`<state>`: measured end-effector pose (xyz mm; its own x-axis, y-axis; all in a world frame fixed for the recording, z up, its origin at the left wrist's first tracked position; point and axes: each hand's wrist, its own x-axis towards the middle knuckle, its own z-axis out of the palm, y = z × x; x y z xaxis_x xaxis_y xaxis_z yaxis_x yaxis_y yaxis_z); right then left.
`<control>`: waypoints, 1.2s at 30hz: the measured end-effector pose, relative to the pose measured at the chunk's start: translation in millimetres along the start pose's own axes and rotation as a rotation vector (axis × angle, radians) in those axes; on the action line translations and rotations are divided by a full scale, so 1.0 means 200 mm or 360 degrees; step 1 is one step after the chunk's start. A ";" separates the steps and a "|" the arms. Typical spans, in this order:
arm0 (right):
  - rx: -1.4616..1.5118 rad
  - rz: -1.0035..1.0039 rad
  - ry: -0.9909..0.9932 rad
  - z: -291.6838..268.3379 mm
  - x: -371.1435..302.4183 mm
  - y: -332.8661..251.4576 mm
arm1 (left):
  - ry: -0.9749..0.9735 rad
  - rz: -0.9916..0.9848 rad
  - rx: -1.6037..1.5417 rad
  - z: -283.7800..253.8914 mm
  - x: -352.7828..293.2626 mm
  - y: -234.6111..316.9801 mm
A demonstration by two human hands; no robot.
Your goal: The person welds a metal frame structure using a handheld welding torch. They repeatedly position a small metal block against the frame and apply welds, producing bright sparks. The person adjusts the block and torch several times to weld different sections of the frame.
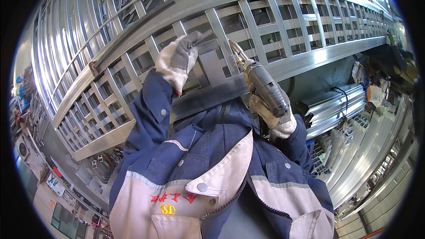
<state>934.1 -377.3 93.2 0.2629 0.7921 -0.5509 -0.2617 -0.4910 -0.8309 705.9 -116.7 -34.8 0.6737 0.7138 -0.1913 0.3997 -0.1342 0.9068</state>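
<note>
My left hand, in a white and grey work glove, is bent over the near part of a silver metal lattice frame. Its fingers are drawn together at a grey flat edge, and what they pinch is hard to make out. In my gloved right hand is a dark cylindrical power tool with a slim metal nose. The tool points up and left, its tip over an upright slat of the lattice. Whether the tip touches the metal cannot be seen.
More silver bars and frames are stacked beyond the lattice. To the right lie bundled metal profiles tied with a dark cord. A cluttered shelf or bench with assorted items stands at the lower left.
</note>
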 end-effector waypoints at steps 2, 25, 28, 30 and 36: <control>0.0001 0.0040 -0.0029 -0.04 -0.02 -0.03 | 0.0219 -0.0133 -0.0338 0.02 -0.10 0.10; -0.0054 -0.0022 0.0031 0.54 0.02 -0.02 | -0.1757 -0.0644 -0.2433 0.92 -0.92 -0.50; -0.0045 0.0015 0.0055 0.57 0.03 0.04 | -0.1806 -0.0597 -0.2610 0.91 -0.97 -0.55; -0.0075 0.0042 0.0110 0.59 0.04 0.07 | -0.1882 -0.0644 -0.2695 0.88 -0.98 -0.54; -0.0067 0.0063 0.0186 0.64 0.06 0.09 | -0.1478 0.0114 -0.1832 0.73 -0.96 -0.33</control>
<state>813.8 -330.3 82.5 0.3602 0.7255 -0.5865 -0.2352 -0.5377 -0.8096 640.8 -346.0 -113.3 0.9947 -0.0149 0.1018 -0.0530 0.7735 0.6316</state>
